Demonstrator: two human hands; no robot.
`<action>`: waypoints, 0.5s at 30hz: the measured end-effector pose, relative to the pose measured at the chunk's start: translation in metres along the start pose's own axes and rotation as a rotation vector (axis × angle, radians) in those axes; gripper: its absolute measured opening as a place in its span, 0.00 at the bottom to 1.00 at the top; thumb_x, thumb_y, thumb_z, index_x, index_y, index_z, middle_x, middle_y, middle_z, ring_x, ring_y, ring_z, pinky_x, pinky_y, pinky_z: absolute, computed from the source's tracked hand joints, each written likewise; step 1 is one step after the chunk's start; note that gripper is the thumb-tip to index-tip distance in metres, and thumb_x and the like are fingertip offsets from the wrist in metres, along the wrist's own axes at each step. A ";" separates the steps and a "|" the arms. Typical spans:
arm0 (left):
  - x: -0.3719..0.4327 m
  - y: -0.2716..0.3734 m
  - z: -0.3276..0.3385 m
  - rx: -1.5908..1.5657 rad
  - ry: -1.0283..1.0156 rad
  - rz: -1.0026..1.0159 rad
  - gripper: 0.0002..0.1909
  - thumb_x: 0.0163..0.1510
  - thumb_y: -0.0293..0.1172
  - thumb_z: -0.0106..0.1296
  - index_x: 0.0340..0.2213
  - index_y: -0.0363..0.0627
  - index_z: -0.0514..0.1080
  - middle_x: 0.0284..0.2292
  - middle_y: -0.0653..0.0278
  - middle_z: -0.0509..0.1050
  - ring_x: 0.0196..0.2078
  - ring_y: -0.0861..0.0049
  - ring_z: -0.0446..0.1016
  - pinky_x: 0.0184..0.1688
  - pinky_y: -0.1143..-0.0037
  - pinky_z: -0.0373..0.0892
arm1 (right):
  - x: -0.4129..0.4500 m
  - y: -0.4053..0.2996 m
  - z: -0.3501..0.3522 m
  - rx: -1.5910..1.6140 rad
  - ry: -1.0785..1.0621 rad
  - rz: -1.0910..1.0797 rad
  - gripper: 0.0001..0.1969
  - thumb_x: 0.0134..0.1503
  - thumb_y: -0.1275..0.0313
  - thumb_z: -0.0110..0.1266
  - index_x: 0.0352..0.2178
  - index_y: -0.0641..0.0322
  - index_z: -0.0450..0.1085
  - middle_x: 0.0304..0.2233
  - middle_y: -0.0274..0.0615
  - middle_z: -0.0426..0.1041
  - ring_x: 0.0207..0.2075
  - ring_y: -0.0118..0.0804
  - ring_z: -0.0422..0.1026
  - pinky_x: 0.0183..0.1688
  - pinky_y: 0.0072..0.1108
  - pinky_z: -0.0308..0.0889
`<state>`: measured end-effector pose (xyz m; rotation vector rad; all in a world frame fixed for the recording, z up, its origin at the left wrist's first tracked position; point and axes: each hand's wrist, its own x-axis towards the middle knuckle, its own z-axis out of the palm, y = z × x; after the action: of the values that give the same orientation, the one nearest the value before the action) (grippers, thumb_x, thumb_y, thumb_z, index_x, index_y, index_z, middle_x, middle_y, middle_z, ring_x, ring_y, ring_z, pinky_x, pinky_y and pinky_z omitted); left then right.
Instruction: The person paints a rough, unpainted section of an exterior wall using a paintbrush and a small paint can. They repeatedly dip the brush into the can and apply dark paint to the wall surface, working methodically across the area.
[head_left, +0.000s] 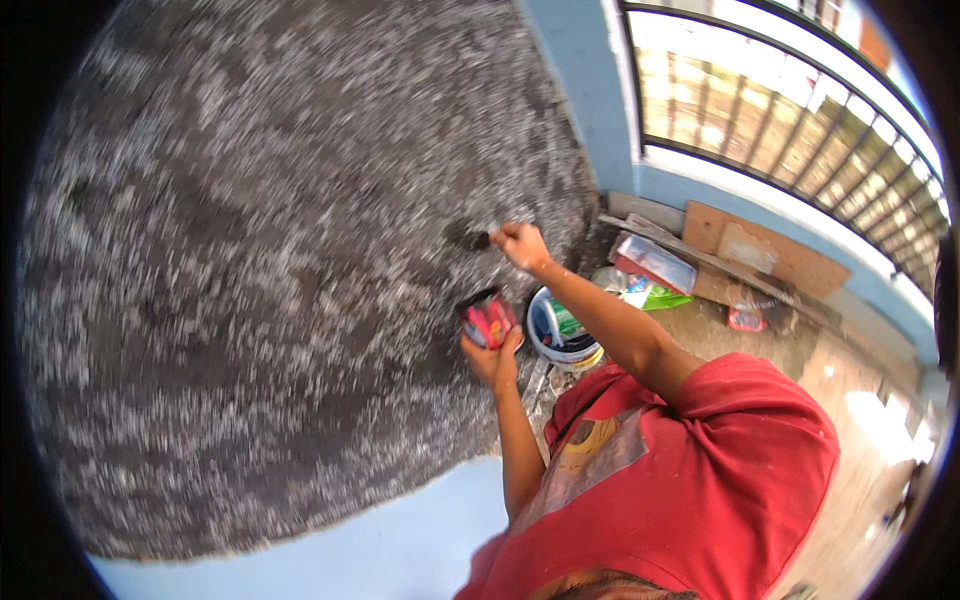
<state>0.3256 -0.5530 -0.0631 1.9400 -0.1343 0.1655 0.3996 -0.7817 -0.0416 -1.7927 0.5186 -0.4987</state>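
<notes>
My left hand (493, 364) holds a small container (489, 321) with a red and pink printed side and a dark mouth. Up and to the right of it, my right hand (520, 246) is closed, its fingertips around a small dark object (478, 239) that is too blurred to name. Both hands are in front of a rough, dark grey wall surface (300, 225) streaked with white. Below my right forearm stands a white bucket (541, 334) with a green-labelled container (564, 319) inside.
Wooden boards (765, 251) lie along the blue wall base, beside a red-edged tray (656, 262) and a green plastic bag (666, 298). Black metal railings (750, 97) stand above the ledge. A smooth light-blue wall area (337, 532) borders the rough surface.
</notes>
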 end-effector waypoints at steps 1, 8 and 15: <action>-0.001 -0.014 -0.003 -0.065 -0.022 -0.030 0.58 0.34 0.38 0.84 0.62 0.34 0.62 0.57 0.48 0.72 0.57 0.56 0.74 0.63 0.63 0.69 | -0.005 0.020 -0.014 -0.235 0.062 0.028 0.18 0.66 0.54 0.57 0.36 0.57 0.81 0.32 0.51 0.82 0.36 0.54 0.81 0.42 0.42 0.75; -0.046 -0.036 -0.005 -0.120 -0.229 -0.137 0.52 0.44 0.25 0.77 0.65 0.34 0.57 0.57 0.47 0.71 0.58 0.59 0.74 0.58 0.65 0.76 | -0.207 0.244 -0.176 -0.477 0.207 0.865 0.27 0.65 0.46 0.55 0.44 0.59 0.83 0.45 0.58 0.83 0.48 0.60 0.82 0.52 0.47 0.76; -0.095 -0.020 0.004 -0.225 -0.736 -0.160 0.57 0.42 0.27 0.78 0.67 0.30 0.55 0.60 0.45 0.69 0.60 0.58 0.73 0.64 0.63 0.70 | -0.535 0.266 -0.303 -0.410 0.656 1.504 0.29 0.61 0.46 0.64 0.48 0.64 0.81 0.52 0.58 0.81 0.54 0.58 0.80 0.54 0.43 0.76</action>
<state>0.2357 -0.5476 -0.0996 1.6937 -0.4588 -0.6515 -0.2344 -0.7749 -0.2566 -1.0559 2.2600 0.1485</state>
